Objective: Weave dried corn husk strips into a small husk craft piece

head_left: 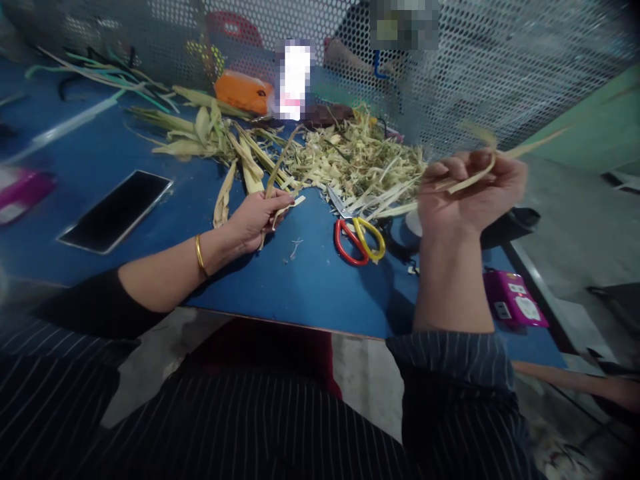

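Observation:
My left hand is closed around some dry corn husk strips, with thumb and forefinger pinched at the front. Raised over the right side of the table, my right hand has its fingers curled on a thin pale husk strip; the strip's ends are blurred. Between the hands lie scissors with one red and one yellow handle loop, blades pointing toward a heap of shredded husk. Whole dried husks lie in a bunch beyond my left hand.
A black phone lies left on the blue table. An orange packet and a lit screen stand before a perforated metal partition. Purple packs sit at both sides. A person is behind the partition; another arm shows lower right.

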The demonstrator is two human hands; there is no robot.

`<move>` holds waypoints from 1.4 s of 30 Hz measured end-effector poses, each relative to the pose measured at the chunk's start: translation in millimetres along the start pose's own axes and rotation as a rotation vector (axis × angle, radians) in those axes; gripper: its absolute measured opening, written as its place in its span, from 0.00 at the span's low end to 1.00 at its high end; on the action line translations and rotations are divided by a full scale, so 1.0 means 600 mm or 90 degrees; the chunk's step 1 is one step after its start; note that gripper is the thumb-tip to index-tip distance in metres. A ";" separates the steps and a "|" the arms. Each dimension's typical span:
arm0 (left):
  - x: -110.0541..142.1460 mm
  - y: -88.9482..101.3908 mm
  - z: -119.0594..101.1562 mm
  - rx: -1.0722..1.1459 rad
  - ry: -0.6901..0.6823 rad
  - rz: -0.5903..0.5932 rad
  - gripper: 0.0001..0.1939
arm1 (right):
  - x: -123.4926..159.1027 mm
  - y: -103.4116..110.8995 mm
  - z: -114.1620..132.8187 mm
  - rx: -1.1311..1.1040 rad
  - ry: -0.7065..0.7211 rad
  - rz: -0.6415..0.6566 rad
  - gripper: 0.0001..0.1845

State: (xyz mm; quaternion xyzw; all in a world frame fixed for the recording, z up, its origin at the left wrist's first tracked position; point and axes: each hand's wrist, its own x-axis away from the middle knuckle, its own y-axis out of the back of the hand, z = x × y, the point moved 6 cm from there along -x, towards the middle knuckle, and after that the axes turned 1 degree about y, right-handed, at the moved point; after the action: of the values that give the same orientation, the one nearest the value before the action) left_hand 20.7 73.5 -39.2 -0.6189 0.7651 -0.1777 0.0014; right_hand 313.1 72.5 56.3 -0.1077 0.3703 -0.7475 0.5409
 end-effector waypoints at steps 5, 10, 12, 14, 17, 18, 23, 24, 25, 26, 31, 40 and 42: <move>0.000 0.008 -0.003 0.023 -0.004 -0.048 0.10 | 0.014 -0.012 0.020 0.030 0.090 -0.003 0.24; 0.005 0.004 -0.005 -0.041 -0.038 -0.059 0.08 | 0.053 -0.049 -0.084 0.247 -0.011 0.123 0.07; 0.006 0.002 -0.005 -0.067 -0.052 -0.052 0.09 | 0.081 -0.059 -0.139 0.304 -0.131 0.166 0.08; 0.006 -0.003 -0.004 -0.085 -0.060 -0.038 0.10 | 0.107 -0.064 -0.173 0.323 -0.190 0.172 0.09; 0.010 -0.010 -0.004 -0.098 -0.055 -0.029 0.10 | 0.133 -0.066 -0.200 0.351 -0.228 0.180 0.12; 0.012 -0.012 -0.004 -0.098 -0.052 -0.031 0.10 | 0.138 -0.065 -0.204 0.365 -0.233 0.179 0.13; 0.017 -0.021 -0.002 -0.061 -0.050 -0.039 0.09 | 0.157 -0.067 -0.220 0.488 -0.276 0.251 0.24; 0.016 -0.022 -0.002 -0.046 -0.057 -0.041 0.08 | 0.162 -0.072 -0.224 0.513 -0.276 0.288 0.24; 0.015 -0.021 -0.001 -0.032 -0.062 -0.044 0.08 | 0.166 -0.076 -0.227 0.528 -0.273 0.323 0.23; 0.013 -0.020 0.000 -0.019 -0.062 -0.047 0.08 | 0.170 -0.080 -0.230 0.535 -0.267 0.348 0.23; 0.011 -0.019 0.007 0.033 -0.003 -0.018 0.09 | 0.170 -0.079 -0.238 0.483 -0.283 0.315 0.20; 0.016 -0.034 0.011 -0.011 -0.023 0.066 0.15 | 0.201 -0.088 -0.257 0.326 -0.357 0.322 0.19; 0.012 -0.037 0.012 0.023 -0.026 0.072 0.15 | 0.203 -0.091 -0.256 0.342 -0.337 0.318 0.19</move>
State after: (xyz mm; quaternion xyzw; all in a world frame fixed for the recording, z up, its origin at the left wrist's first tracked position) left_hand 41.7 60.8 -38.1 -0.5780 0.7954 -0.1781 0.0382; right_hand 139.2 39.5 -44.1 -0.0583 0.0269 -0.6101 0.7897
